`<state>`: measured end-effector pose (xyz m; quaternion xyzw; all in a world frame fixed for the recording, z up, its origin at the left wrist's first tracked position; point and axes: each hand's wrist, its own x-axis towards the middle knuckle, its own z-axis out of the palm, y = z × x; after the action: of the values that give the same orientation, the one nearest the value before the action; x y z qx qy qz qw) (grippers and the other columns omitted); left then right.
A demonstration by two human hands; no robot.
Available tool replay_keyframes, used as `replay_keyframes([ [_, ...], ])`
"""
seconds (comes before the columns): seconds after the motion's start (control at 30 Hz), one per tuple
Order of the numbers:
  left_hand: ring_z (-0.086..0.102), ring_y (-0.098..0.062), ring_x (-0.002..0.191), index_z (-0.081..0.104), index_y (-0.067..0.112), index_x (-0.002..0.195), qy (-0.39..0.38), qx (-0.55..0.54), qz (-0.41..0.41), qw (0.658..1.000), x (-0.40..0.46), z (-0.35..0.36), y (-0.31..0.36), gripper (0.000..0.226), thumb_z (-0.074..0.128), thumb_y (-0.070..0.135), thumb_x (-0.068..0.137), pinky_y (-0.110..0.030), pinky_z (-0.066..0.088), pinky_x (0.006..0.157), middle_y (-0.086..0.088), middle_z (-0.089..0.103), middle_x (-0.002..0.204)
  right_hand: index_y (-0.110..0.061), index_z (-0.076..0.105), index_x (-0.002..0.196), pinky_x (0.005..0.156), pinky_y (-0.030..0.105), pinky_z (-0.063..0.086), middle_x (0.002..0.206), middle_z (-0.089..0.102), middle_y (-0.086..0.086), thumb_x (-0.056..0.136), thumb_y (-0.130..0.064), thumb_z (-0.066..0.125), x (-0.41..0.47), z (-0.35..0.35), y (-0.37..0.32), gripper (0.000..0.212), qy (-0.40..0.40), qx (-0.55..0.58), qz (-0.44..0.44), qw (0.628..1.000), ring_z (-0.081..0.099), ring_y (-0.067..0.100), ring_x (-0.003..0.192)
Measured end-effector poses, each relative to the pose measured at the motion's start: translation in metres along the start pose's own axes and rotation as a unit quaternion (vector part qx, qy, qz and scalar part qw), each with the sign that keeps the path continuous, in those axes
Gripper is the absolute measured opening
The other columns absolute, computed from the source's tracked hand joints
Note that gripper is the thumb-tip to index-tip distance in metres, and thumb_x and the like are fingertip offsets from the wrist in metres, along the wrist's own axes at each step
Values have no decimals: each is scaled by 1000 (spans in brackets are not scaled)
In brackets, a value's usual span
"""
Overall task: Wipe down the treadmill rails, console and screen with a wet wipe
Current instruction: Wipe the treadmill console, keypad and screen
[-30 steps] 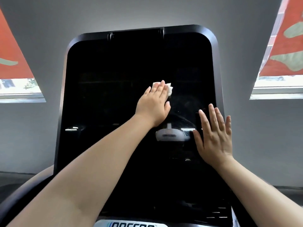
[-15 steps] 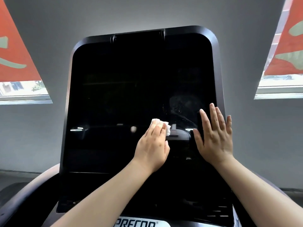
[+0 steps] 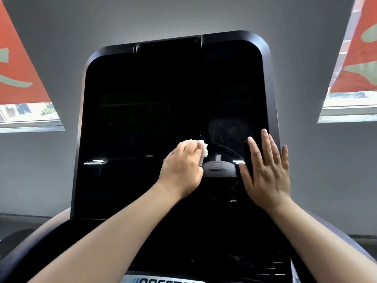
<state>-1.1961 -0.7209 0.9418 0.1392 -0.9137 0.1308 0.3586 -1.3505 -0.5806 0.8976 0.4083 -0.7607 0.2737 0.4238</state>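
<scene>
Screen-wiping stage: my left hand [image 3: 181, 168] pressed a bunched wet wipe [image 3: 201, 149] mid-screen [image 3: 142, 119], my right hand [image 3: 265, 170] lay flat and empty at 3 o'clock; console and rails apparently remained.

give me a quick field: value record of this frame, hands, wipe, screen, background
left hand: curled on the wipe, pressing it to the screen
wipe: white, crumpled, showing past the left fingertips
right hand: flat, fingers spread, palm on the screen by its right edge
screen: large, dark, off; faint spots and streaks above and between the hands
frame: dark, rounded corners
logo: partly cut off at the bottom
wall: grey
windows: one each side, with red banners
</scene>
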Motion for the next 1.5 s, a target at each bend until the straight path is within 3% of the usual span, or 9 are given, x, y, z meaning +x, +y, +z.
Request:
replay_keyframes([
  [0.23, 54, -26, 65, 61, 2, 70, 36, -15, -39, 998, 52, -7, 1, 37, 29, 21, 71, -24, 34, 56, -7, 55, 71, -10, 38, 140, 111, 53, 16, 151, 29, 21, 95, -48, 30, 0, -1, -1, 60, 0, 6, 14, 1000, 28, 30, 136],
  [0.43, 57, -25, 70, 65, 1, 85, 41, 18, 0, 999, 22, -4, -6, 33, 40, 21, 79, -30, 51, 58, -8, 58, 77, -9, 39, 140, 111, 54, 17, 151, 29, 20, 97, -51, 22, 1, 0, -1, 62, -3, 5, 14, 1000, 28, 30, 136],
  [0.57, 52, -27, 76, 60, -4, 86, 53, -38, -142, 988, 46, -5, -13, 14, 55, 8, 91, -24, 39, 55, -12, 52, 83, -8, 40, 139, 112, 52, 15, 152, 28, 20, 98, -55, 15, 0, 0, -1, 67, -16, 7, 20, 1000, 27, 29, 137],
  [0.7, 48, -24, 58, 65, -2, 69, 71, -83, -18, 994, 24, 7, -2, 15, 59, 2, 83, -26, 41, 42, -9, 50, 66, -9, 39, 140, 112, 53, 15, 152, 28, 19, 95, -50, 28, -3, 0, -1, 61, -14, 5, 19, 1000, 27, 29, 137],
  [0.9, 44, -12, 76, 72, 1, 76, 102, -176, -171, 964, 49, 1, -8, 12, 64, 6, 85, -10, 33, 65, 0, 46, 75, -9, 40, 139, 112, 51, 15, 151, 29, 19, 98, -55, 17, -2, -2, 0, 66, -13, 7, 22, 1000, 29, 30, 136],
  [1.1, 46, -17, 79, 73, 5, 78, 125, -198, -230, 945, 64, 1, -22, 8, 67, 9, 82, -40, 46, 77, -3, 53, 76, -8, 40, 138, 111, 52, 17, 151, 30, 20, 97, -55, 17, 2, -1, -2, 66, -10, 11, 24, 1000, 30, 30, 135],
  [1.23, 52, -24, 63, 71, 13, 66, 108, -146, -119, 976, 54, 0, -10, 10, 67, 16, 74, -35, 41, 64, -3, 56, 65, -8, 40, 138, 111, 51, 16, 151, 30, 20, 98, -55, 16, 0, -2, -2, 66, -10, 14, 23, 1000, 30, 30, 135],
  [1.4, 56, -28, 73, 73, 13, 72, 96, -138, -215, 962, 65, -5, -18, 12, 67, 19, 79, -32, 32, 73, -5, 59, 71, -8, 40, 138, 111, 52, 16, 151, 30, 20, 98, -56, 14, 0, -2, -1, 67, -12, 11, 25, 1000, 31, 31, 135],
  [1.5, 53, -22, 60, 71, 18, 64, 93, -114, -103, 984, 55, -2, -11, 16, 65, 28, 75, -34, 37, 64, 0, 55, 62, -7, 41, 138, 111, 53, 18, 150, 31, 21, 98, -56, 14, 1, -2, -3, 68, -9, 13, 24, 1000, 31, 31, 134],
])
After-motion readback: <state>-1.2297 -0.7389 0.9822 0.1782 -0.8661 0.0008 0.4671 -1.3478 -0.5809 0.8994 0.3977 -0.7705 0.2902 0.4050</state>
